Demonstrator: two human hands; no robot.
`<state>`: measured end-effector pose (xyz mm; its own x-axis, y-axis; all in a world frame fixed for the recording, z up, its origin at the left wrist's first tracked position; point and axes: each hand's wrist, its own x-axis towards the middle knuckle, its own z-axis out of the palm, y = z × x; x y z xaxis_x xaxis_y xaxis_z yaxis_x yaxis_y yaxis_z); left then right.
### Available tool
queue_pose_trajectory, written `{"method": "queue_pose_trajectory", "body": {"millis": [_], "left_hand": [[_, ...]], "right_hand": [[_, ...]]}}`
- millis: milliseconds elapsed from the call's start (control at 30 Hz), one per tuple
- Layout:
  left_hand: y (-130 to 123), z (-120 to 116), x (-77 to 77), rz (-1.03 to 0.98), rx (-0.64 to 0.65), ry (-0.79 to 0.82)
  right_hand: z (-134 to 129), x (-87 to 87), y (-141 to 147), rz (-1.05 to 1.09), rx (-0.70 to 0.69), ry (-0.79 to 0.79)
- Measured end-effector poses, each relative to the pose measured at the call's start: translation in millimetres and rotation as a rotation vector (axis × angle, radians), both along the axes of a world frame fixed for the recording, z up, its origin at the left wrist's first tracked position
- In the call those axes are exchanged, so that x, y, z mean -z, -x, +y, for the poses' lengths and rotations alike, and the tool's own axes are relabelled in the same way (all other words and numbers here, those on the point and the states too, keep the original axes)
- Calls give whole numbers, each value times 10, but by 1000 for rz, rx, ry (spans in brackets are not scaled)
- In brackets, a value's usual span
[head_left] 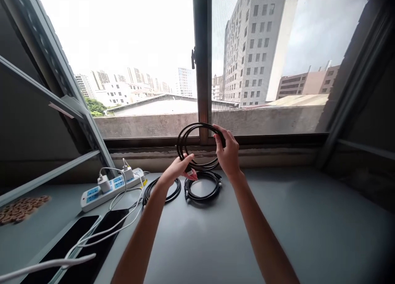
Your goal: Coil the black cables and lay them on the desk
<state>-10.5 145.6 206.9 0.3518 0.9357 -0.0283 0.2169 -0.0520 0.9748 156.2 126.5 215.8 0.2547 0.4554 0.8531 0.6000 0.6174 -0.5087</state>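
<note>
Between my two hands a coiled black cable (200,124) is held up above the table, its loops standing roughly upright before the window. My left hand (182,167) grips the lower left of the coil, where a connector end seems to show by the fingers. Closed around the upper right of the loops is my right hand (226,148). Below them, two more black cable coils lie on the table: one coil (203,198) with light-tipped connectors under the held loops, and another coil (174,197) to its left, partly hidden by my left forearm.
A white power strip (115,187) with two plugged chargers stands at the left. White cables (101,232) run from it across two dark phone-like devices (77,230). Small brown pieces (23,210) lie at the far left. A metal frame (92,129) and the window (202,70) bound the table.
</note>
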Motion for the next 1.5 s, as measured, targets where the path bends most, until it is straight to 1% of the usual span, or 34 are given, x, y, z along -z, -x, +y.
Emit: {"method": "queue_pose_trajectory", "body": {"millis": [67,133,200,300,433,500,567,633,667,800,867,933,1033,1100,1167,1233,1367,1400,1433,1500], "left_hand": [[-1,27,12,-67,-31,-8],[11,75,37,-84,-86,-49],[28,114,60,-66,-113,-75],[49,100,58,-32,-113,-84],[58,-22,-24,-10,-61,-50],[60,-58,-57,-13,-60,-46],[59,-45,-57,-14,-54,-71],[45,12,-18,12,-61,-131],[32,50,14,27,-84,-168],[-50,196,173,106,-229,-252],[-75,240,253,186,-267,-272],[-78,265,333,310,-267,-278],[-73,291,474,535,-214,-247],[-96,301,580,676,-167,-220],[-154,298,678,799,-135,-209],[-240,273,747,909,-144,-220],[-419,163,782,1059,-204,-345],[-455,127,778,1077,-182,-381],[-488,86,773,1089,-135,-410],[-553,-5,775,1100,8,-446]], "right_hand": [[50,51,-21,-14,-94,107],[100,100,-39,-37,-177,194],[134,135,-49,-51,-212,234],[161,163,-49,-26,-222,265],[180,160,-48,33,-229,296],[173,145,-57,43,-237,330],[155,135,-74,31,-243,379],[136,148,-95,6,-225,454],[132,167,-106,-7,-205,505],[185,324,-141,-59,-104,791],[241,422,-157,-96,-85,932],[298,511,-175,-141,-86,1054],[358,618,-202,-193,-82,1211],[388,677,-216,-214,-72,1281],[421,732,-224,-229,-57,1319],[460,780,-229,-242,-41,1348],[527,847,-227,-258,-43,1392],[534,857,-223,-259,-46,1392],[536,862,-217,-258,-45,1391],[525,858,-201,-254,-27,1381]]}}
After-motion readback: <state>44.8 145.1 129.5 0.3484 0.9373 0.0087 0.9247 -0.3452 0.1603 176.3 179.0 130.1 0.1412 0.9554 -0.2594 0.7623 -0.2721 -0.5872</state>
